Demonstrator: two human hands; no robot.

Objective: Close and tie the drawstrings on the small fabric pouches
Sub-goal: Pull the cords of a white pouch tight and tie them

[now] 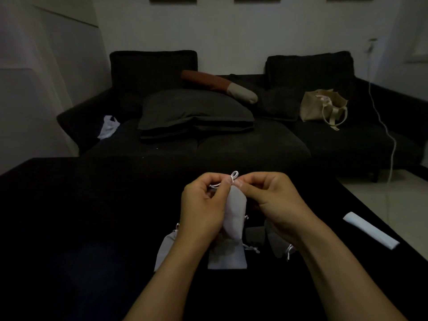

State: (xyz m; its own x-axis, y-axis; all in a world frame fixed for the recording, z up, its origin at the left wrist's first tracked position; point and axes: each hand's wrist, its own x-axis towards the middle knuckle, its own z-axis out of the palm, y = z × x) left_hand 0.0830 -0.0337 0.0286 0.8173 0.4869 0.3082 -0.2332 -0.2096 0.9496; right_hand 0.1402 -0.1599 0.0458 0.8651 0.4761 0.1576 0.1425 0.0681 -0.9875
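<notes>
Small white fabric pouch [234, 212] held upright between both hands above dark desk [92, 228]; long axis vertical, gathered neck pointing up and away from person.

Thin white drawstring cord [234, 175] loops just above fingertips.

Left hand [203, 205] pinches cord left of neck; right hand [271, 200] pinches cord right of neck. Both equally near the knot.

Judgement: next pull goes sideways, hands apart, across pouch axis.

More pale fabric pouches [228, 257] lie on desk below hands.

A pouch [234, 210] is held above the table [92, 216] between the left hand [202, 205] and right hand [273, 205]. Further pouches [228, 257] lie beneath it on the table, with a folded cloth [370, 230] near the right edge. A sofa [231, 144] stands beyond the far edge.
</notes>
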